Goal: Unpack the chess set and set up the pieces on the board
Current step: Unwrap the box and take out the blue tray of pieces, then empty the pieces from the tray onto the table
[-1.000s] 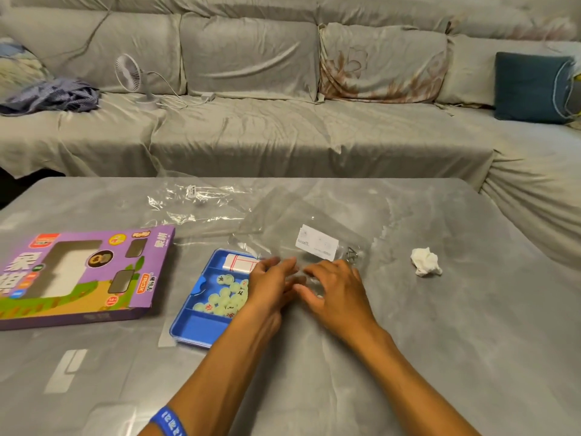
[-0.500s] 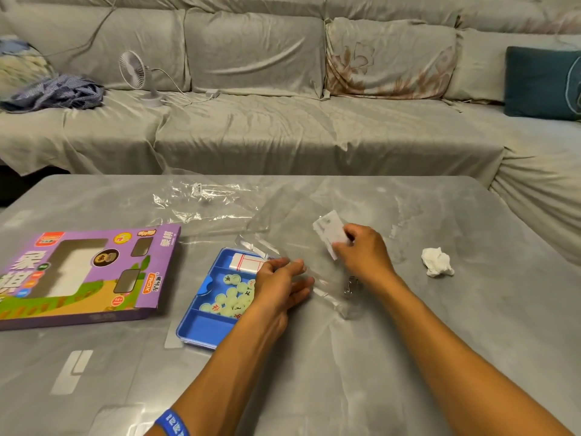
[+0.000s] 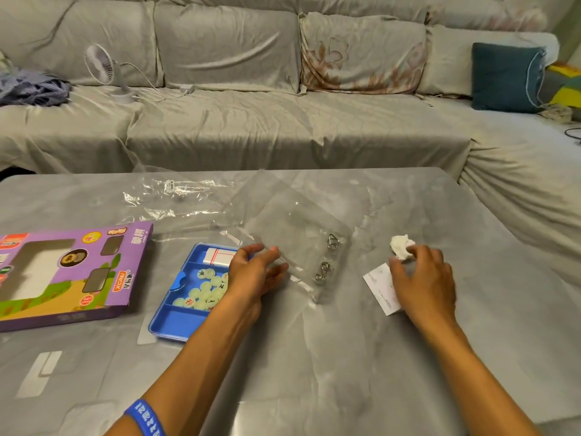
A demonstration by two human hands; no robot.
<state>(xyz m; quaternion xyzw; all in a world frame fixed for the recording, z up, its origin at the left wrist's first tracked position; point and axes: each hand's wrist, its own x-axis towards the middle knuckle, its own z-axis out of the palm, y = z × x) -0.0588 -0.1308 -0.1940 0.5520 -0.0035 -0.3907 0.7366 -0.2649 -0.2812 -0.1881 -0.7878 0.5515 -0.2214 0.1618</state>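
Hands at work: left hand (image 3: pixel 254 272) presses clear plastic sleeve (image 3: pixel 295 234), fingers relaxed; right hand (image 3: pixel 421 278), three o'clock, seemingly pinches paper slip (image 3: pixel 379 286). Best clear wrappers before lifting blue tray (image 3: pixel 176 322).

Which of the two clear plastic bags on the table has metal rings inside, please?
The flat bag by the left hand; the crumpled bag farther back holds none.

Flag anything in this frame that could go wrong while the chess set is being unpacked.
1. The blue tray of loose round pieces lies right under the left hand and forearm; a sweep of the arm could perhaps scatter them.
2. The clear bag at the left fingertips holds small metal rings; they might slide out if it is lifted.
3. The right hand rests on a paper slip beside crumpled tissue, clutter that may get in the board's way.
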